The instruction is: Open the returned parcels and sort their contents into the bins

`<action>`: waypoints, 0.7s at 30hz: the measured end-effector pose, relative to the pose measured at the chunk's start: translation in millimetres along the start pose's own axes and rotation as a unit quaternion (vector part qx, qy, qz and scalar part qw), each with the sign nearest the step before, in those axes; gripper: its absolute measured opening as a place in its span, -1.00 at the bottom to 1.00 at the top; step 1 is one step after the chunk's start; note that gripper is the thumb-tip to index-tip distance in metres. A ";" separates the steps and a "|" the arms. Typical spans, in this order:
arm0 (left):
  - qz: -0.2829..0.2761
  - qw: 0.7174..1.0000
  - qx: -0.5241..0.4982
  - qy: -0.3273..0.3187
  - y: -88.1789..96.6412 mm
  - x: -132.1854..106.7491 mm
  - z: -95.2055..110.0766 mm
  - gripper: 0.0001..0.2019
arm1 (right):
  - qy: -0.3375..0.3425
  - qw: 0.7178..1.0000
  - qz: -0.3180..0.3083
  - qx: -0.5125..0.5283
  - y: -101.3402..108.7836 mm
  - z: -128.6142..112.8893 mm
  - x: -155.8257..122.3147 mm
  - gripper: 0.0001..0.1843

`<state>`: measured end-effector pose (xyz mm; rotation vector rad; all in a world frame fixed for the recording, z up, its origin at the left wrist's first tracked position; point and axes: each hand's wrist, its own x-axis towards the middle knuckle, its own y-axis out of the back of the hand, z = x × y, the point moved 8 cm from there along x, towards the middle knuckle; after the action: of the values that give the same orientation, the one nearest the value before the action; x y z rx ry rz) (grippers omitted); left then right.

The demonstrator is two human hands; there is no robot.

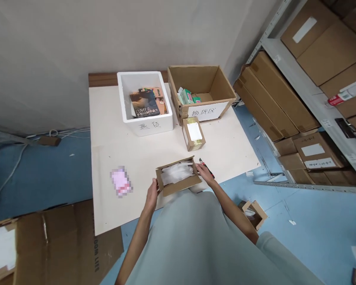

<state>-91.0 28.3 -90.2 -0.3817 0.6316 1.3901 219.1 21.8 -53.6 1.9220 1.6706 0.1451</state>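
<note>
Matt brown cardboard box [178,183] holds crinkled glossy white plastic wrap [177,173]; the table [112,134] is covered in smooth matt paper.

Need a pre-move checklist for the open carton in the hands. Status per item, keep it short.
1. Left hand grips the left end of the small open box: ok.
2. Right hand touches its right end: ok; firmness of grip: cannot tell.
3. Flaps open, white wrap exposed: ok.
4. Contents under the wrap: cannot tell.
5. Cutter clear of the right hand: not ok, it lies right beside the fingers.
6. Box fully supported on the table: cannot tell, it sits at the near edge.
</note>
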 end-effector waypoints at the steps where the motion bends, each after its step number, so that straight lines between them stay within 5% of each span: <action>1: -0.013 1.000 0.020 -0.016 -3.6 -4.2 5.8 -0.23 | -0.017 1.000 0.005 0.021 0.1 1.2 -4.9 -0.30; 6: -0.019 0.983 0.106 -0.147 -17.9 -27.5 74.3 -0.34 | -0.081 0.976 0.072 0.189 29.9 11.5 -44.9 -0.23; 10: -0.117 0.963 0.153 -0.190 -70.3 -34.3 131.9 -0.44 | -0.097 0.944 0.192 0.249 82.7 23.7 -103.6 -0.22; 15: -0.271 0.907 0.213 -0.242 -196.1 -52.5 160.3 -0.43 | -0.141 0.880 0.348 0.291 149.1 62.8 -200.8 -0.13; 21: -0.411 0.835 0.252 -0.267 -360.6 -107.7 121.2 -0.40 | -0.217 0.789 0.482 0.314 206.9 145.0 -320.4 -0.02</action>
<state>279.3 -41.1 29.9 0.1710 0.2748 0.4168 396.8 -338.2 19.6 2.8572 0.2968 -0.4977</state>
